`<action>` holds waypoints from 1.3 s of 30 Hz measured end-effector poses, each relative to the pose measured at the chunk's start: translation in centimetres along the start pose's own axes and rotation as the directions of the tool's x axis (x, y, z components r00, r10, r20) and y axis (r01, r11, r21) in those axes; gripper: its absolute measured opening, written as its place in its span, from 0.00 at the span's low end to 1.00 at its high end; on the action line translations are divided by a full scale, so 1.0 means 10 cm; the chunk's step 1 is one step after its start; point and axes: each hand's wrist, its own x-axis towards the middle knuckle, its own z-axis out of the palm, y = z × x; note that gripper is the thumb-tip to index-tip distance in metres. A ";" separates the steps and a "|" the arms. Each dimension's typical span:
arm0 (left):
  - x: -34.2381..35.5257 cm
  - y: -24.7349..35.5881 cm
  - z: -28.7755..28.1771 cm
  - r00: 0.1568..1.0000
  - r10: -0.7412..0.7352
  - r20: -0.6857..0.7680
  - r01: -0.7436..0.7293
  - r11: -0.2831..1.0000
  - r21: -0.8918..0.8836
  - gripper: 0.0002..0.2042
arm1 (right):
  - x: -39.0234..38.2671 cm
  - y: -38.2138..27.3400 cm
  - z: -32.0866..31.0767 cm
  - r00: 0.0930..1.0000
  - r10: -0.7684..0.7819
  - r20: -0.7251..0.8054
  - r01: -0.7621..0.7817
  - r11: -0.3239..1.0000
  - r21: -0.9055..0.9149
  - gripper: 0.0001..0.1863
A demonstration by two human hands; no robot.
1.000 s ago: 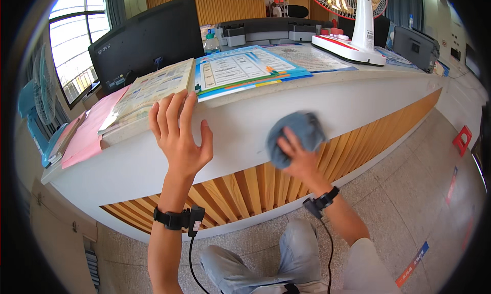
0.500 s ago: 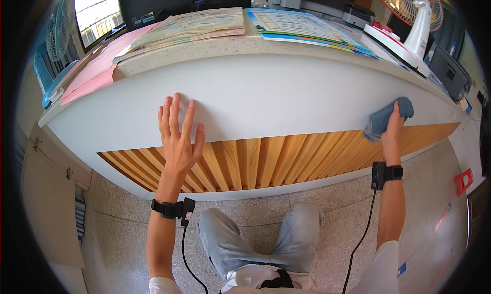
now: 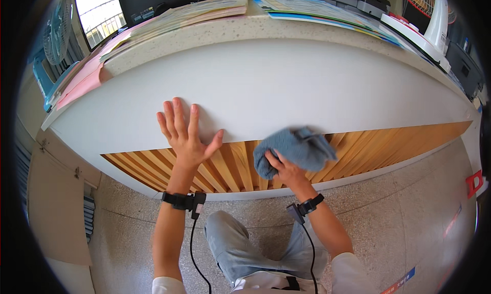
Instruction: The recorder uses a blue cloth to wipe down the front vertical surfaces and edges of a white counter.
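Observation:
My right hand (image 3: pixel 286 170) grips a bunched blue-grey cloth (image 3: pixel 299 146) in front of the wooden slats (image 3: pixel 232 166), near the middle of the counter front. The cloth's loose end spreads to the right, its edge a little blurred, and it covers the slats behind it. My left hand (image 3: pixel 187 135) has its fingers spread, with the fingertips on the white panel (image 3: pixel 286 84) just above the slats. Its palm and wrist lie in front of the left slats. Each wrist wears a black strap with a small cabled box.
Above the panel runs the speckled countertop edge (image 3: pixel 204 44). On it lie papers (image 3: pixel 199 12), pink sheets (image 3: pixel 92 75), blue-edged charts (image 3: pixel 327 15) and a white fan (image 3: pixel 434 25). A dark monitor (image 3: pixel 153 2) stands behind. A red object (image 3: pixel 474 184) is at the far right.
My right hand has swept the cloth from the panel's right side leftward and down to the middle slats. My left hand has shifted slightly right, its thumb spread wider. The view has tilted slightly.

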 end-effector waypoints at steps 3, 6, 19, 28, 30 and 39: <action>-0.12 0.01 0.17 0.998 -0.007 -0.063 0.008 1.000 0.014 0.36 | -0.89 -0.24 0.36 0.935 0.124 0.333 -0.192 0.965 0.179 0.42; -0.17 -0.02 0.08 0.998 -0.004 -0.055 0.006 1.000 0.027 0.35 | -1.19 -0.45 0.38 0.882 0.178 0.435 -0.275 0.946 0.172 0.40; -0.20 -0.08 0.03 0.999 -0.033 -0.027 0.034 0.999 0.031 0.33 | 0.83 -0.34 -0.55 0.892 0.342 -0.295 -0.301 0.937 0.175 0.30; -0.20 -0.05 0.07 0.997 -0.016 -0.069 0.020 0.998 0.058 0.33 | -0.70 -0.56 0.59 0.954 0.267 -0.136 -0.246 0.957 0.154 0.36; -0.19 -0.02 0.08 0.999 -0.023 -0.037 0.025 0.999 0.041 0.33 | -0.83 -0.70 0.61 0.907 0.416 0.058 -0.413 0.856 0.310 0.35; -0.19 -0.04 0.04 0.999 -0.019 -0.050 0.021 0.999 0.024 0.33 | -0.50 -1.01 -0.07 0.438 0.830 0.346 -0.573 -0.039 0.818 0.30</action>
